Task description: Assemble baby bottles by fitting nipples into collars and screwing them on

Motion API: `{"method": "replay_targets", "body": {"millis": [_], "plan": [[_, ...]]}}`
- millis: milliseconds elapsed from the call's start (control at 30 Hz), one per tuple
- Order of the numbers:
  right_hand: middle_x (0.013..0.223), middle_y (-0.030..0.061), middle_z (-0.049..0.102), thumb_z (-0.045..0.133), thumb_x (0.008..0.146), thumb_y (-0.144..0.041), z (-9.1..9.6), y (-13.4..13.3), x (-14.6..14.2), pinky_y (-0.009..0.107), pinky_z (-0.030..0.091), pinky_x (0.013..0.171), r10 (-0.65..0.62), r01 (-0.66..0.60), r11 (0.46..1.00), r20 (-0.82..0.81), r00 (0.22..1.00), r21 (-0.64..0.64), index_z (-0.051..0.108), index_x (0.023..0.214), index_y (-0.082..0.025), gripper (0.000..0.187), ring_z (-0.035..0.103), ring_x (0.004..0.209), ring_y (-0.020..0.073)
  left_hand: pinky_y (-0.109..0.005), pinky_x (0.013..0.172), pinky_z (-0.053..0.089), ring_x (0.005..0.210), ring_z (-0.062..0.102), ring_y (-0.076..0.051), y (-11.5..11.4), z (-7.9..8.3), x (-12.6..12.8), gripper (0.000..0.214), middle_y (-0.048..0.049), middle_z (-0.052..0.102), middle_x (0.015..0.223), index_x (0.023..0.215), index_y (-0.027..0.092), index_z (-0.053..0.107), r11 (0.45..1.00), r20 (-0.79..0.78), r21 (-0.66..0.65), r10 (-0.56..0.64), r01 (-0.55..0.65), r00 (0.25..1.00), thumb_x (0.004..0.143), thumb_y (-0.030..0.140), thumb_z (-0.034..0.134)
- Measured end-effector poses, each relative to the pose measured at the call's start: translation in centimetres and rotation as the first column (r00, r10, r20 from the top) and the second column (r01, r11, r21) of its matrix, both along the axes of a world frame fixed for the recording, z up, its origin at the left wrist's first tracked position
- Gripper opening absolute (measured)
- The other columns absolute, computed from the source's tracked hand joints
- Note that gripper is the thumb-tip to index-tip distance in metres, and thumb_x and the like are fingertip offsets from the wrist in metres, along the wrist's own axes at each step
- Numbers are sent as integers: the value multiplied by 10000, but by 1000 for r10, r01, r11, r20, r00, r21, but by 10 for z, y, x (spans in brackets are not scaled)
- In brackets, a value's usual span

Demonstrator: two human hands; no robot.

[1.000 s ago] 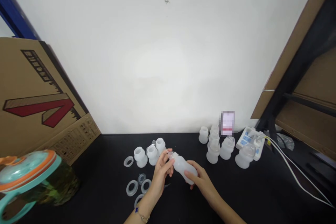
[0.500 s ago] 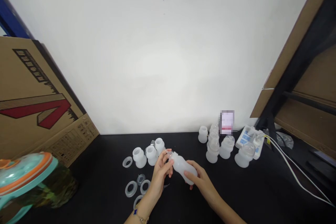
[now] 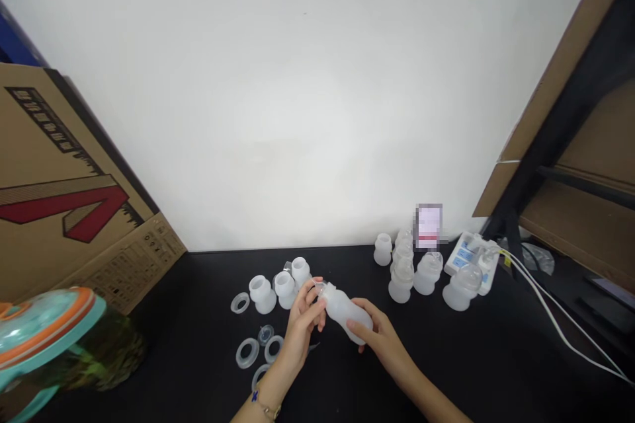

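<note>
Tilted with its neck toward the left, a white translucent baby bottle (image 3: pixel 347 314) is held just above the black table. My right hand (image 3: pixel 374 327) is wrapped round its lower body. At the neck, the fingers of my left hand (image 3: pixel 306 317) are closed on a clear bottle nipple (image 3: pixel 320 289), which touches the bottle's mouth; part of it is hidden by the fingers. Left of my left hand stand several open bottles (image 3: pixel 262 295). Loose translucent collar rings (image 3: pixel 247 352) and a small clear nipple (image 3: pixel 266 335) lie nearer me.
Capped bottles (image 3: pixel 401 279) are grouped at the right, beside a white power strip (image 3: pixel 464 254) with white cables. A teal-lidded jar (image 3: pixel 54 327) and a cardboard box (image 3: pixel 74 165) stand at the left. A white wall (image 3: pixel 317 112) rises behind the table.
The camera view has shifted slightly. Both hands stay on the bottle and nipple in nearly the same position, with only a small movement of the left fingers.
</note>
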State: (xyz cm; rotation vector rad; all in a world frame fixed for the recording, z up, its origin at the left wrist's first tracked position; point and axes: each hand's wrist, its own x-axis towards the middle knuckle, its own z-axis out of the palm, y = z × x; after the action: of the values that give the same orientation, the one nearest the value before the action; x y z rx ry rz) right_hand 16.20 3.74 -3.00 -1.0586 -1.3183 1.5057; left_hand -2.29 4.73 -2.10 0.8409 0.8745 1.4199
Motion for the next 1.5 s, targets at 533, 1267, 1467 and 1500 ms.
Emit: {"method": "replay_targets", "body": {"millis": [533, 1267, 1467, 1500], "plan": [[851, 14, 609, 753, 776, -563, 3, -1, -1, 209, 472, 468, 11, -11, 1000, -25, 1000, -5, 689, 1120, -222, 489, 611, 718, 178, -159, 427, 370, 449, 452, -26, -2, 7, 1, 562, 5, 622, 837, 1198, 194, 602, 1000, -37, -25, 10, -11, 999, 732, 407, 835], [850, 16, 612, 759, 758, -568, -2, 3, -1, 202, 464, 453, 17, -17, 1000, -30, 999, -16, 678, 1125, -210, 519, 615, 704, 172, -157, 421, 368, 450, 459, -34, 1, 2, 0, 591, 17, 609, 799, 1209, 179, 586, 1000, -40, -27, 1, -2, 999, 734, 431, 831], [826, 6, 594, 772, 749, -557, -1, 3, -1, 203, 466, 454, -1, 1, 1000, -37, 999, -13, 678, 1122, -207, 520, 594, 692, 163, -156, 423, 369, 447, 455, -32, -1, 6, 1, 580, 19, 607, 795, 1203, 179, 590, 999, -39, -37, 13, -14, 999, 733, 414, 835], [825, 5, 593, 772, 752, -553, -1, 3, -1, 201, 465, 454, 2, -3, 1000, -38, 999, -11, 679, 1119, -208, 512, 590, 691, 161, -155, 424, 369, 449, 454, -32, -1, 6, 1, 574, 19, 607, 800, 1202, 181, 590, 999, -39, -34, 15, -16, 999, 735, 408, 834]]}}
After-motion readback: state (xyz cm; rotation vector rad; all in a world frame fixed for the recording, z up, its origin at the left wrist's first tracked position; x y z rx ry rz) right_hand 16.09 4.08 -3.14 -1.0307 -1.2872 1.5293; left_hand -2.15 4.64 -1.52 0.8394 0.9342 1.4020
